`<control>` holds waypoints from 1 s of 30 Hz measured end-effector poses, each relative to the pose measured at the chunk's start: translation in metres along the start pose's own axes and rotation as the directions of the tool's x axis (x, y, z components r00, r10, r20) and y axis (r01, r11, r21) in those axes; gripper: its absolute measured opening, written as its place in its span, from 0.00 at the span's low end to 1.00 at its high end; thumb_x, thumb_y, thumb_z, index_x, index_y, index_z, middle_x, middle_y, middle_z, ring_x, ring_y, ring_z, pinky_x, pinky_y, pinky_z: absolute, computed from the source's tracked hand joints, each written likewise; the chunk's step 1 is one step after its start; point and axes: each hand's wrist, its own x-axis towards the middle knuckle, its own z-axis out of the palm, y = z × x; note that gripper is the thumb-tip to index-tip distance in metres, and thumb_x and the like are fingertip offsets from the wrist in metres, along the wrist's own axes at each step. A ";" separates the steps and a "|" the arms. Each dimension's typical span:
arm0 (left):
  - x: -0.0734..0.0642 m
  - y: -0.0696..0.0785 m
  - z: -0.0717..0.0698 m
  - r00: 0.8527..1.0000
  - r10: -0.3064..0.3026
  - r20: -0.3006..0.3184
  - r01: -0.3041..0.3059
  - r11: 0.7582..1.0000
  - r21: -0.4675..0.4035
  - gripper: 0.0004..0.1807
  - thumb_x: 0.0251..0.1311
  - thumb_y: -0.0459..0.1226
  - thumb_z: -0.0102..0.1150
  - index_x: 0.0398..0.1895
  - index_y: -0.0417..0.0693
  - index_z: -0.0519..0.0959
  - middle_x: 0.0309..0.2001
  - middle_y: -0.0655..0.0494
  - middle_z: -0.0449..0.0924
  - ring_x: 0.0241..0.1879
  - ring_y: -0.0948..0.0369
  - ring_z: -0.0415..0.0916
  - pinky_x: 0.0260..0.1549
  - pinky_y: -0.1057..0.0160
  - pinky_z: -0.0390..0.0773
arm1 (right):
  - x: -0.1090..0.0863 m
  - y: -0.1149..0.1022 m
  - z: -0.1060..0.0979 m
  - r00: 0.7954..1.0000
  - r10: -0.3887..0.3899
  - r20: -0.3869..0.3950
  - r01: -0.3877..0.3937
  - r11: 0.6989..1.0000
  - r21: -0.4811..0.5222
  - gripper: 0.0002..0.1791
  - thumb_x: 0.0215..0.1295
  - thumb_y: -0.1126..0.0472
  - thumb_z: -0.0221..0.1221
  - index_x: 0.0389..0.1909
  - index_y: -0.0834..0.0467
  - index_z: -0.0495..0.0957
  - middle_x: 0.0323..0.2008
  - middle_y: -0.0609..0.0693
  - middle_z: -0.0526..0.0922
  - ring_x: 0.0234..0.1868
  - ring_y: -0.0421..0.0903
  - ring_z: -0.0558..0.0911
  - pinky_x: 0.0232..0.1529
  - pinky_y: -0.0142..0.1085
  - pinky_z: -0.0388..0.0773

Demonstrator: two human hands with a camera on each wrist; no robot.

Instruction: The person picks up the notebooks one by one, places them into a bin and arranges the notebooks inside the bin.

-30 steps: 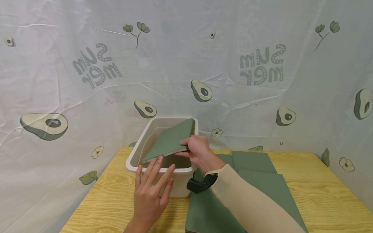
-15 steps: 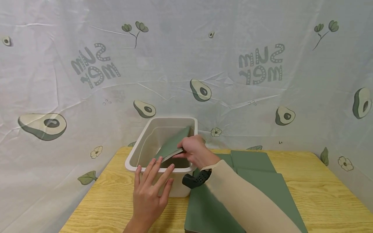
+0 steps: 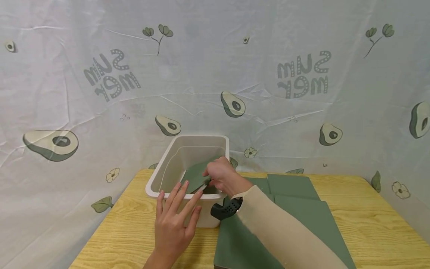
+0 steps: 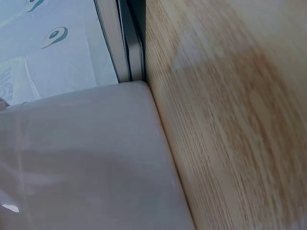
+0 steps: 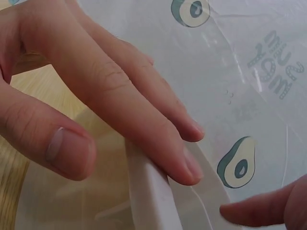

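A green notebook point(image 3: 196, 175) lies tilted inside the off-white plastic bin point(image 3: 152, 186). My right hand point(image 3: 222, 174) reaches into the bin at its right side and grips the notebook by its near right corner. The lower part of the notebook is hidden behind the front rim and my fingers. My left hand point(image 3: 174, 224) rests on the bin's front rim with fingers straight and spread. In the right wrist view the left hand's fingers point(image 5: 144, 120) lie over the rim, and a fingertip point(image 5: 259, 206) of the right hand shows at lower right.
Several more green notebooks lie on the wood-grain table point(image 3: 376, 224) right of the bin: a stack in front point(image 3: 246, 243), one notebook at the back point(image 3: 292, 185) and another point(image 3: 307, 216) nearer. A white patterned curtain point(image 3: 208, 67) hangs behind the bin.
My right hand has lowered the notebook deeper into the bin, and less of its cover shows above the rim. The left hand has stayed on the front rim.
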 end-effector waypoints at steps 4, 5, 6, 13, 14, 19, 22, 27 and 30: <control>-0.001 0.000 -0.001 1.000 -0.001 0.005 0.001 1.000 0.008 0.22 0.81 0.53 0.48 0.62 0.58 0.87 0.66 0.43 0.83 0.66 0.42 0.78 0.77 0.38 0.57 | 0.000 0.000 -0.001 0.999 0.030 0.034 -0.030 0.999 -0.021 0.34 0.67 0.76 0.59 0.73 0.77 0.62 0.81 0.67 0.57 0.82 0.70 0.58 0.76 0.70 0.60; -0.001 0.000 -0.001 1.000 -0.003 0.008 0.002 1.000 0.009 0.22 0.81 0.53 0.48 0.62 0.58 0.87 0.66 0.43 0.83 0.66 0.42 0.78 0.77 0.38 0.57 | 0.000 0.000 -0.002 0.999 0.033 0.038 -0.032 0.999 -0.024 0.34 0.67 0.74 0.60 0.72 0.77 0.63 0.81 0.67 0.56 0.82 0.69 0.57 0.76 0.71 0.59; -0.001 0.000 -0.001 1.000 -0.004 0.011 0.004 1.000 0.010 0.22 0.81 0.53 0.48 0.62 0.58 0.87 0.66 0.43 0.83 0.66 0.42 0.78 0.77 0.38 0.56 | -0.001 0.000 -0.002 0.999 0.035 0.042 -0.034 0.999 -0.022 0.33 0.68 0.73 0.61 0.72 0.76 0.64 0.82 0.66 0.56 0.83 0.69 0.56 0.77 0.71 0.57; -0.001 0.001 -0.001 1.000 0.002 0.009 -0.002 1.000 0.010 0.22 0.81 0.53 0.48 0.62 0.58 0.87 0.66 0.43 0.83 0.66 0.42 0.78 0.83 0.46 0.48 | -0.006 -0.004 -0.007 0.999 0.000 0.039 0.000 1.000 0.012 0.38 0.70 0.66 0.63 0.77 0.69 0.62 0.84 0.61 0.57 0.84 0.70 0.53 0.81 0.65 0.54; -0.001 0.000 -0.001 1.000 0.005 0.002 -0.005 1.000 0.009 0.22 0.81 0.53 0.49 0.62 0.59 0.87 0.66 0.43 0.83 0.66 0.42 0.79 0.83 0.46 0.48 | -0.006 -0.005 -0.008 0.999 -0.012 0.041 0.011 1.000 0.011 0.38 0.70 0.65 0.63 0.78 0.69 0.61 0.84 0.60 0.57 0.85 0.68 0.53 0.82 0.63 0.54; -0.001 0.000 -0.001 1.000 0.008 -0.016 -0.008 1.000 0.000 0.21 0.81 0.53 0.50 0.62 0.59 0.87 0.66 0.43 0.83 0.66 0.42 0.79 0.84 0.47 0.47 | -0.016 -0.010 -0.017 0.993 -0.097 0.060 0.105 0.984 -0.143 0.37 0.72 0.58 0.62 0.79 0.62 0.66 0.83 0.58 0.61 0.85 0.61 0.58 0.83 0.60 0.56; -0.001 -0.001 -0.002 1.000 0.010 -0.019 -0.010 1.000 -0.001 0.21 0.81 0.53 0.50 0.62 0.59 0.87 0.66 0.43 0.83 0.66 0.42 0.79 0.84 0.47 0.47 | -0.026 -0.013 -0.026 0.985 -0.153 0.083 0.170 0.941 -0.291 0.35 0.74 0.51 0.62 0.79 0.54 0.68 0.82 0.55 0.64 0.83 0.60 0.62 0.80 0.60 0.60; -0.001 -0.001 -0.002 1.000 0.011 -0.018 -0.011 1.000 0.000 0.21 0.81 0.53 0.50 0.62 0.59 0.87 0.66 0.43 0.84 0.65 0.42 0.80 0.81 0.42 0.52 | -0.039 -0.013 -0.048 0.943 -0.289 0.164 0.331 0.760 -0.559 0.34 0.77 0.45 0.59 0.79 0.50 0.69 0.84 0.51 0.60 0.84 0.58 0.60 0.79 0.62 0.63; 0.000 0.000 -0.002 1.000 0.010 -0.008 -0.010 1.000 0.007 0.21 0.81 0.53 0.49 0.62 0.59 0.87 0.66 0.43 0.84 0.65 0.42 0.80 0.76 0.36 0.59 | -0.045 -0.011 -0.062 0.907 -0.359 0.219 0.401 0.584 -0.706 0.36 0.77 0.42 0.59 0.80 0.50 0.67 0.86 0.51 0.55 0.85 0.58 0.59 0.78 0.63 0.64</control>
